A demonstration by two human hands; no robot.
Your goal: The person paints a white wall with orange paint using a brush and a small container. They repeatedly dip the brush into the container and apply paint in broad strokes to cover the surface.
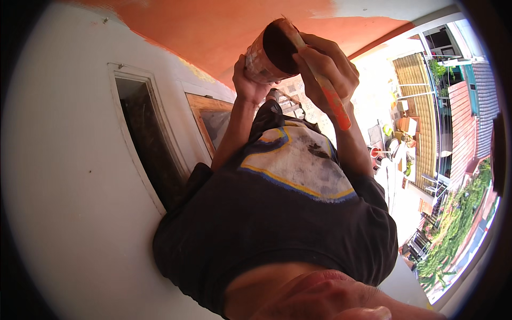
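My left hand [249, 86] grips a cylindrical paint can [258, 60] from below and the side, its open mouth tilted towards me. The can's outside is smeared with pale paint; its inside is dark, and I cannot tell how much it holds. In my right hand [332, 70] is a paintbrush [335, 105] with an orange-stained handle end. The bristle end lies up at the can's rim, partly hidden by the glare and angle. Beyond both hands spreads an orange painted surface [216, 32] with uneven edges against white.
A white wall [72, 160] with a dark framed opening [148, 136] stands at left, beside a wooden frame [200, 106]. Patterned floor tiles [314, 108] show far below. At right are a bucket with orange paint [375, 152], scattered items and green plants [452, 228].
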